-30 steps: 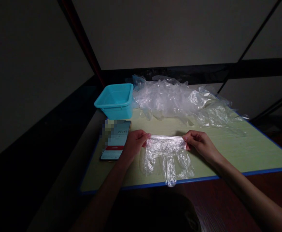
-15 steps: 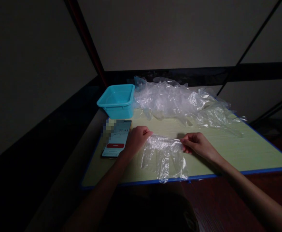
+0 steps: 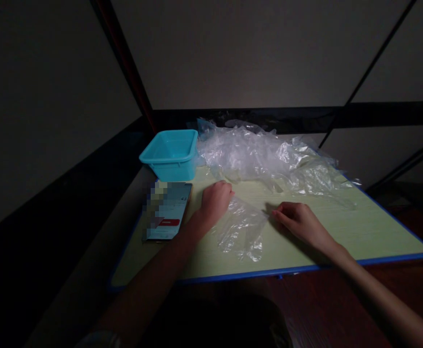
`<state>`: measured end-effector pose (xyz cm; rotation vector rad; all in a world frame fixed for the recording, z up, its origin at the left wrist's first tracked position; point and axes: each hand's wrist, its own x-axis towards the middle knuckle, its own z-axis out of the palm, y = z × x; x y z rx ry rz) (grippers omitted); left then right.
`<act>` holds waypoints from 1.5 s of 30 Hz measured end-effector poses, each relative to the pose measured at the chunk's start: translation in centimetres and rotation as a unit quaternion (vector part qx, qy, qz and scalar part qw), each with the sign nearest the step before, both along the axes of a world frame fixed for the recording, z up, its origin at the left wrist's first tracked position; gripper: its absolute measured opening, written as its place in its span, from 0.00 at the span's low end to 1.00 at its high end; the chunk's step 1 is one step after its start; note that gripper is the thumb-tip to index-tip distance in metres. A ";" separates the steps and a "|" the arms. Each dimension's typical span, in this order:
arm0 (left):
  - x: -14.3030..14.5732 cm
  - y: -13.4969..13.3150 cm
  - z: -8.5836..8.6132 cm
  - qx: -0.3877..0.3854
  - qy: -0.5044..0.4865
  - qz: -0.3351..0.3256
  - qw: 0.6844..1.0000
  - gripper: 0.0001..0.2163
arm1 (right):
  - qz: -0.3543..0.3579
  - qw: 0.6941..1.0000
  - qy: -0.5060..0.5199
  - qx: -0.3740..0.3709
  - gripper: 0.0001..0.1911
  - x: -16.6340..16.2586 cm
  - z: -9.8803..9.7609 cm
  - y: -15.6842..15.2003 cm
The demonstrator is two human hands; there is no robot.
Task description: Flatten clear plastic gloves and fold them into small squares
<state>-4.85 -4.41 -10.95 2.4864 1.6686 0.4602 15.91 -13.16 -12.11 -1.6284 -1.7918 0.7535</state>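
A clear plastic glove (image 3: 244, 227) lies between my hands on the green table (image 3: 342, 232), its fingers pointing toward me. My left hand (image 3: 216, 200) is curled closed on the glove's far left corner, next to the phone. My right hand (image 3: 297, 221) pinches the glove's right edge, fingers drawn together low over the table.
A phone (image 3: 168, 210) with a lit screen lies left of my left hand. Behind it stands a turquoise plastic tub (image 3: 171, 153). A heap of several clear plastic gloves (image 3: 265, 157) covers the far part of the table. Dark rails run behind.
Both hands moved the glove away from the front edge. My left hand went farther back, so the cuff now slants. The glove's fingers no longer hang over the edge.
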 end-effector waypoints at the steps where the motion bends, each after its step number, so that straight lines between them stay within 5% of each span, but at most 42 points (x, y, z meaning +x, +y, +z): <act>1: 0.2 0.0 0.0 0.005 0.009 -0.004 1.000 0.07 | 0.001 0.999 -0.036 0.033 0.13 0.2 0.1 -0.2; 9: 0.8 -0.5 -0.2 0.056 0.042 -0.020 0.997 0.08 | 0.142 0.971 -0.107 0.162 0.16 -0.2 -0.8 -1.0; 18: -2.3 -4.0 1.5 0.091 0.012 -0.001 0.996 0.08 | 0.149 0.961 -0.161 0.168 0.16 -0.1 -1.2 -1.9; 30: -6.7 -6.3 0.8 0.029 -0.075 0.048 0.996 0.08 | 0.214 0.953 -0.184 0.106 0.13 -1.8 1.1 -5.7; 45: -7.2 -9.1 -2.1 0.080 -0.079 -0.042 0.993 0.13 | 0.241 0.952 -0.107 0.159 0.20 -2.2 2.1 1.7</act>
